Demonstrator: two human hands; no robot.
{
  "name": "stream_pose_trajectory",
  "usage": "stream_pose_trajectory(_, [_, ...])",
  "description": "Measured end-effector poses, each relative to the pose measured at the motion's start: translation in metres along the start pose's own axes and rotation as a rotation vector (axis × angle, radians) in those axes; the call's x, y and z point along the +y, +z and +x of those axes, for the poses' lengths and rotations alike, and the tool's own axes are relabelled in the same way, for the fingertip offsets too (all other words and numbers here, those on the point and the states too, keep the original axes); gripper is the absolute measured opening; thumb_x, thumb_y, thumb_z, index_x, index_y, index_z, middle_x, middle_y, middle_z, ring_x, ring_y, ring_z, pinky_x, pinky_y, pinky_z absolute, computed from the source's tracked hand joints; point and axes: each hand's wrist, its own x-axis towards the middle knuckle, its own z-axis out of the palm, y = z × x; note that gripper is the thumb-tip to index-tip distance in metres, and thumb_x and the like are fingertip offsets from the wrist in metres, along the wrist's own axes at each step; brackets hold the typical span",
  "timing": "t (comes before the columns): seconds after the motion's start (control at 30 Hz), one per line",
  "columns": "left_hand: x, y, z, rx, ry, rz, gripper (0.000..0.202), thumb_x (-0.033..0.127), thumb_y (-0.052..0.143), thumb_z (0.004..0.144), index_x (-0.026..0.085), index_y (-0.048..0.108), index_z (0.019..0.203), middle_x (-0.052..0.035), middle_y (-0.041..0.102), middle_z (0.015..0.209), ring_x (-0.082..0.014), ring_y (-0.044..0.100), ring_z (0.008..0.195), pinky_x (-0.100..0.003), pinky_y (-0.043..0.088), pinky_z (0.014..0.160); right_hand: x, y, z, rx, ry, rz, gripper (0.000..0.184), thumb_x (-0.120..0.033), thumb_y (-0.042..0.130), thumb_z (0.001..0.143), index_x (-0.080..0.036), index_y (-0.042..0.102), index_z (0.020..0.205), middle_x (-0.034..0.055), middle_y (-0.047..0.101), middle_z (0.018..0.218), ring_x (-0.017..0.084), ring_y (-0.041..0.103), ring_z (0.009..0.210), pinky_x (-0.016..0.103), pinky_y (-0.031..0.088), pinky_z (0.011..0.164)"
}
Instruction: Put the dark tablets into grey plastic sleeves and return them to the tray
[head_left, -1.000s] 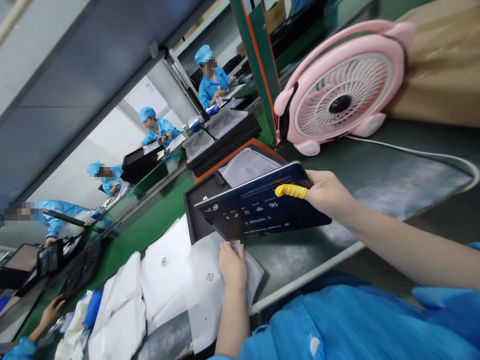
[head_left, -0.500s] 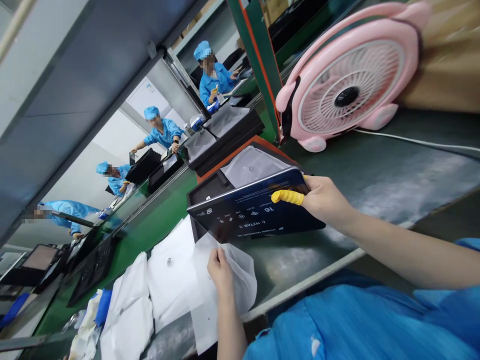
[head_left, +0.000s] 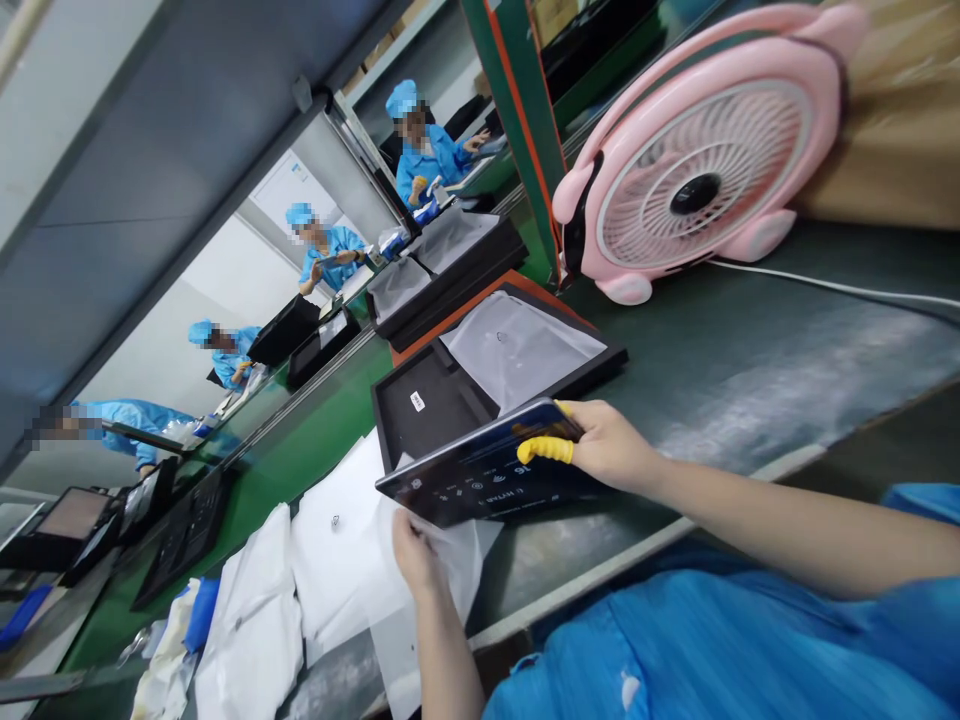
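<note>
My right hand [head_left: 611,445], with a yellow finger cot on the thumb, holds a dark tablet [head_left: 480,468] by its right edge, tilted and lifted just above the bench. My left hand [head_left: 414,555] pinches the open edge of a thin white foam bag [head_left: 442,590] directly under the tablet's lower left corner. Behind the tablet lies an open black box tray [head_left: 427,405] with a white sheet [head_left: 517,352] in its right half.
A pink desk fan [head_left: 694,175] stands at the back right, its white cord [head_left: 840,288] trailing across the dark mat. More white bags [head_left: 255,620] pile up to the left. Several people in blue coats work along the green conveyor [head_left: 300,450], where other black trays sit.
The tablet has come down and toward me, uncovering the box tray. My left hand slid left and lifted the bag's edge under the tablet's corner.
</note>
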Motion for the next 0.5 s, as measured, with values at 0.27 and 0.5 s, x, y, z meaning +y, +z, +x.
stream_pose_trajectory(0.27, [0.053, 0.014, -0.006, 0.049, 0.270, -0.222, 0.034, 0.040, 0.029, 0.086, 0.022, 0.034, 0.058, 0.0020, 0.039, 0.055, -0.0124, 0.040, 0.053, -0.024, 0.035, 0.053, 0.022, 0.026, -0.004, -0.109, -0.027, 0.000, 0.033, -0.046, 0.071, 0.056, -0.017, 0.064, 0.071, 0.0021, 0.065, 0.071, 0.017, 0.061, 0.068, 0.029, 0.050, 0.066])
stream_pose_trajectory(0.5, [0.071, 0.026, -0.026, -0.533, 0.441, -0.157, 0.037, 0.040, 0.029, 0.087, 0.020, 0.026, 0.056, 0.0019, 0.035, 0.054, -0.0102, 0.034, 0.051, -0.023, 0.029, 0.052, 0.025, 0.019, 0.016, 0.147, 0.172, 0.085, 0.042, -0.048, 0.073, 0.049, -0.014, 0.064, 0.072, 0.0026, 0.065, 0.070, 0.020, 0.061, 0.072, 0.031, 0.048, 0.069])
